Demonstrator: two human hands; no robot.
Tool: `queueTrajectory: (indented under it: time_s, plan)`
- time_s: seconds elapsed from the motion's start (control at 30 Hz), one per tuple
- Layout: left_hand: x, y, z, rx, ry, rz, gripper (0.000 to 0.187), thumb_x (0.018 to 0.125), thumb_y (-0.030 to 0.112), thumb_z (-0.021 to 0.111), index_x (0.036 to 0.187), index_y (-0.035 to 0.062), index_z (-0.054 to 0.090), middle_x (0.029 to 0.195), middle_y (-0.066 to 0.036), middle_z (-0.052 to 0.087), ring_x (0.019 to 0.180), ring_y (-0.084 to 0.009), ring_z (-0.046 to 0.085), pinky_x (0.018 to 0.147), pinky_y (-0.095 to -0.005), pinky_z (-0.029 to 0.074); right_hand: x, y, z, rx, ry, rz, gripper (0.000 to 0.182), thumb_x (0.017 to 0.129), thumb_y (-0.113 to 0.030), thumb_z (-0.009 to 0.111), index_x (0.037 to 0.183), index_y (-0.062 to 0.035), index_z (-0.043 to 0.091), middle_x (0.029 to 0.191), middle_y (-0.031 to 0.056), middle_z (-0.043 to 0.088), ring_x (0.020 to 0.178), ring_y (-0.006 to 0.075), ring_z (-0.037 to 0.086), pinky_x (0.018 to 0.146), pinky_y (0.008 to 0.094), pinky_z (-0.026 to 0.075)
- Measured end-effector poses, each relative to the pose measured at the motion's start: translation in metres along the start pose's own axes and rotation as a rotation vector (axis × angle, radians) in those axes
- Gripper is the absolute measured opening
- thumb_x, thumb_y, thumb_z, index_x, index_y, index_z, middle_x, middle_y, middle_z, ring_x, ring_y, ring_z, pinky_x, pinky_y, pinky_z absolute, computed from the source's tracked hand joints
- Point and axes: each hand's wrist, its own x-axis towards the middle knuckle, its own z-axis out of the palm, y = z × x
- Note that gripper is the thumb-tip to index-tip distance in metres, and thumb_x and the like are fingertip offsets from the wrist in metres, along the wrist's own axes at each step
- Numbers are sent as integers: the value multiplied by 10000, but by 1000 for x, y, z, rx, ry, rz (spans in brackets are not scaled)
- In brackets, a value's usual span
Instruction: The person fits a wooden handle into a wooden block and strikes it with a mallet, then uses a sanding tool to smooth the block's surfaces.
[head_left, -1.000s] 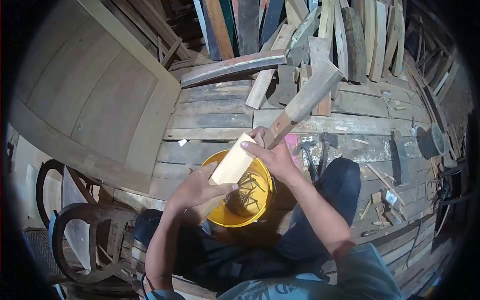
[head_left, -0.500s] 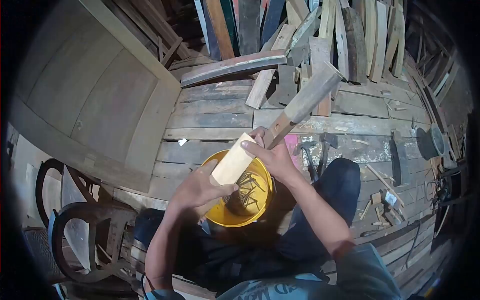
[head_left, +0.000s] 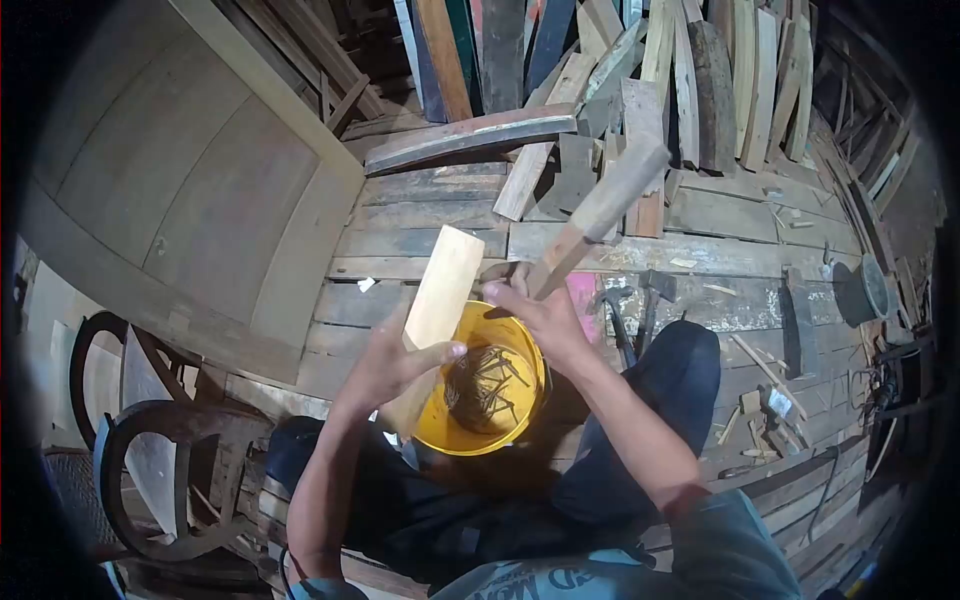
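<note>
My left hand [head_left: 388,358] is closed around a pale wooden block [head_left: 446,285], which stands tilted over the left rim of a yellow bucket [head_left: 525,385]. The block's lower end shows below my palm. My right hand [head_left: 535,310] grips a long club-like piece of wood [head_left: 605,205], brown near my fingers and grey toward its thick far end, slanting up to the right. What its near end looks like is hidden by my hand. Several long rusty nails [head_left: 490,385] lie inside the bucket between my legs. Block and club-like piece are apart.
A claw hammer [head_left: 615,305] and a hatchet [head_left: 656,290] lie right of the bucket, near a pink patch [head_left: 583,295]. Wood scraps [head_left: 765,420] litter the right floor. Boards [head_left: 715,100] lean at the back. A wooden panel [head_left: 215,190] and curved frame [head_left: 150,425] stand left.
My left hand has moved the pale block left and turned it more upright, away from my right hand's fingers. The club-like piece has shifted slightly left and down.
</note>
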Motion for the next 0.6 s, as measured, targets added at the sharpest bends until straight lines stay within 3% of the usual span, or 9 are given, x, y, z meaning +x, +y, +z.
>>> queueTrajectory:
  time_s: [0.1, 0.23, 0.3, 0.47, 0.6]
  plan:
    - [0, -1, 3, 82, 92, 41, 595, 786, 273, 764, 1208, -51, 497, 1060, -153, 638, 967, -195, 607, 848, -322, 475, -8, -4, 8, 32, -55, 48, 322, 808, -191, 743, 748, -74, 449, 731, -36, 462, 688, 67, 466, 609, 256, 404]
    - [-2, 2, 3, 166, 59, 25, 643, 821, 232, 732, 1327, -5, 415, 1176, -130, 582, 1079, -186, 548, 896, -328, 458, -8, 5, 10, -110, -83, 24, 285, 791, -207, 759, 779, -43, 526, 702, -24, 494, 690, 73, 503, 600, 273, 421]
    - [-1, -1, 3, 227, 65, 57, 631, 823, 266, 730, 1304, -16, 434, 1169, -134, 587, 1078, -193, 552, 911, -337, 448, -8, 8, 10, -121, -80, 27, 283, 792, -202, 756, 760, -42, 525, 685, -20, 491, 680, 77, 501, 601, 274, 421]
    - [-2, 6, 3, 210, 40, 5, 616, 828, 266, 723, 1301, -14, 445, 1157, -134, 592, 1075, -186, 550, 916, -332, 441, -7, 11, 9, -78, -127, 19, 366, 802, -148, 733, 671, -87, 397, 686, -7, 508, 741, 114, 572, 650, 278, 451]
    - [0, -3, 3, 153, 42, 17, 625, 821, 247, 732, 1308, -14, 440, 1166, -121, 591, 1071, -175, 547, 920, -332, 441, -8, 5, 14, -17, -105, -41, 338, 810, -101, 709, 684, -84, 396, 708, 3, 523, 774, 124, 584, 662, 285, 456]
